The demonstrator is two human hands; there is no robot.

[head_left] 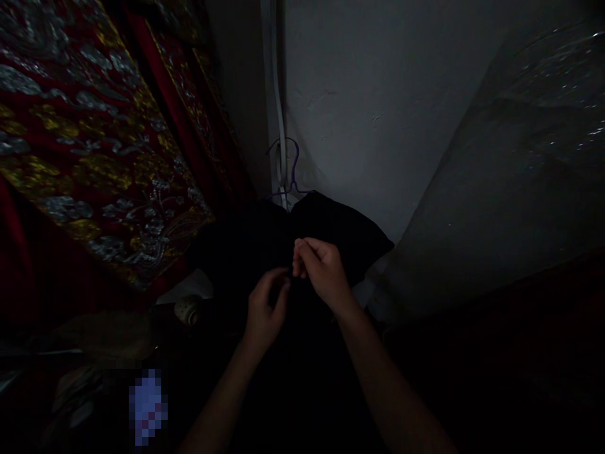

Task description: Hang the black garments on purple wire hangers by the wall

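Observation:
A black garment (331, 221), perhaps a shirt, hangs by its shoulders on a purple hanger (295, 167) in front of me. Both of my hands are at the middle of its front. My right hand (324, 268) is closed in a pinch, thumb against the curled forefinger; what lies between them is too dark to make out. Just left of it and lower, my left hand (267, 302) has bent fingers, with a small gap between thumb and fingertips. Whether the left fingertips touch the cloth cannot be told in this dim light.
Red cloth with gold and silver embroidery (108, 145) hangs at the left. A white strap or cord (278, 94) runs down the pale wall (368, 94). Clear plastic sheeting (534, 145) covers the right side. A round, pale, dotted object (188, 309) sits low left, near dim clutter.

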